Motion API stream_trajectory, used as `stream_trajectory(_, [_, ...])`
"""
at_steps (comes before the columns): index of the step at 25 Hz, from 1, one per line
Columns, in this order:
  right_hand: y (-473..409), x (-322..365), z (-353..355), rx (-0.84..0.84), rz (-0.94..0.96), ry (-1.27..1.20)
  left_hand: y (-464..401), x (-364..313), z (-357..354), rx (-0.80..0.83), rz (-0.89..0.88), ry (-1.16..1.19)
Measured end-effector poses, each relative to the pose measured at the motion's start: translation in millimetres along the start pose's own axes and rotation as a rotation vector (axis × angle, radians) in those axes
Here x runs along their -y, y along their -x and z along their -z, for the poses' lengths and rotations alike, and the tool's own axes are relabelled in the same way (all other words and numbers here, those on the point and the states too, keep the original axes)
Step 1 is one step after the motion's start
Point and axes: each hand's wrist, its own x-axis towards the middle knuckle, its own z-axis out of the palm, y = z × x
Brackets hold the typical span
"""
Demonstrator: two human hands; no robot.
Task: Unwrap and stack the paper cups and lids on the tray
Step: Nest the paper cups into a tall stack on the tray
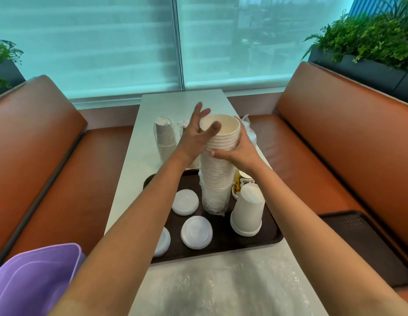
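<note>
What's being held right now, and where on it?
The right hand grips the tall cup stack near its top rims; the left hand touches it with straight fingers.

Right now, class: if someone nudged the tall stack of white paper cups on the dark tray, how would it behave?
The tall stack of white paper cups would probably tip easily, being high and narrow. Likely light, being paper. The right hand grips it near the top, which suggests it needs steadying.

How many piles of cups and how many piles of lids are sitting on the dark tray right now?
Cup piles: 2, the tall upright stack between the left hand and right hand, and the upside-down stack.
Lid piles: 3, at and, the last partly hidden by an arm.
Total: 5 on the tray.
</note>
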Motion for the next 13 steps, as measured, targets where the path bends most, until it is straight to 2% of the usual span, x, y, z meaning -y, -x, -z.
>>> stream_trajectory(2, [2, -9, -5, -0.003, -0.069, -0.019, 2, 18, -9, -0.027, 0.044, -0.087])
stream_trajectory(5, [12, -20, -5, 0.032, -0.113, -0.009, 22, 57, -16, -0.016, 0.131, -0.035])
stream_trajectory(9, [11, -25, -4, 0.088, -0.108, 0.048, 26, 68, -10, 0.051, 0.196, -0.005])
stream_trajectory(13, [8, -31, -4, 0.077, -0.131, 0.027, 9, 48, -10, -0.06, 0.056, -0.084])
